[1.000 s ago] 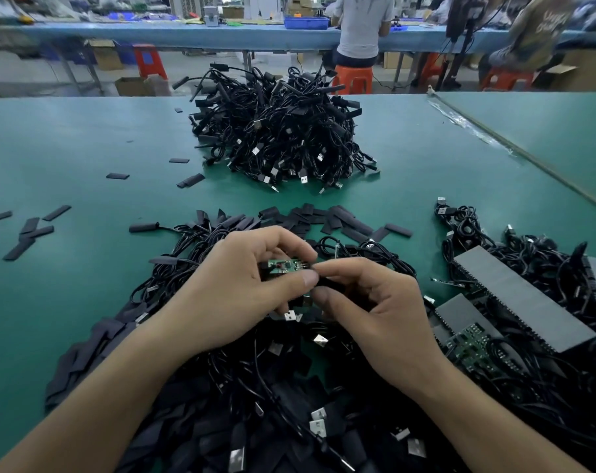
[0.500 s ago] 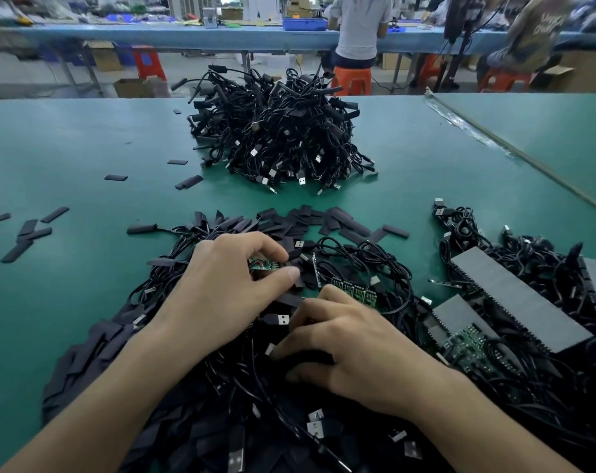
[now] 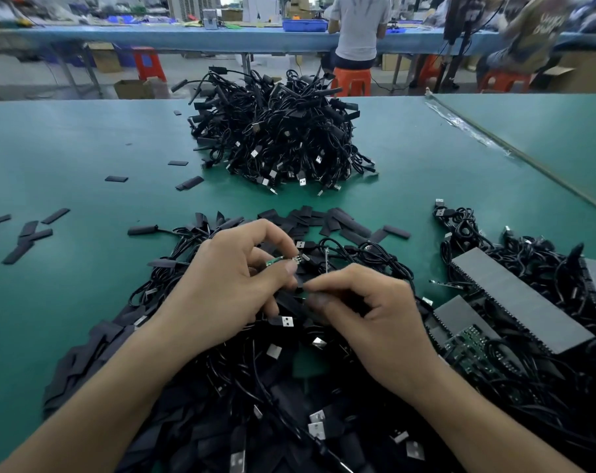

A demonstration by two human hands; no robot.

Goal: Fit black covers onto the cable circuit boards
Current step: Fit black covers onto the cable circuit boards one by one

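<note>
My left hand [image 3: 231,285] pinches a small green circuit board [image 3: 279,261] on a black cable, held between thumb and forefinger above a heap of tangled black USB cables [image 3: 255,387]. Just to its right, my right hand [image 3: 368,315] pinches a flat black cover [image 3: 301,289] at its fingertips, close under the board. Loose black covers [image 3: 341,221] lie in a row on the green table [image 3: 85,158] just beyond my hands. Most of the cover in my right hand is hidden by my fingers.
A big mound of cables [image 3: 279,134] sits at the middle back. Grey trays [image 3: 515,298] and bare green boards [image 3: 470,349] lie among cables at the right. Scattered covers [image 3: 27,237] dot the left. People sit at a blue bench [image 3: 187,32] behind.
My right hand left the board, dipped into the cable heap, and has come back up beside the left hand pinching a black cover. The left hand has kept hold of the board.
</note>
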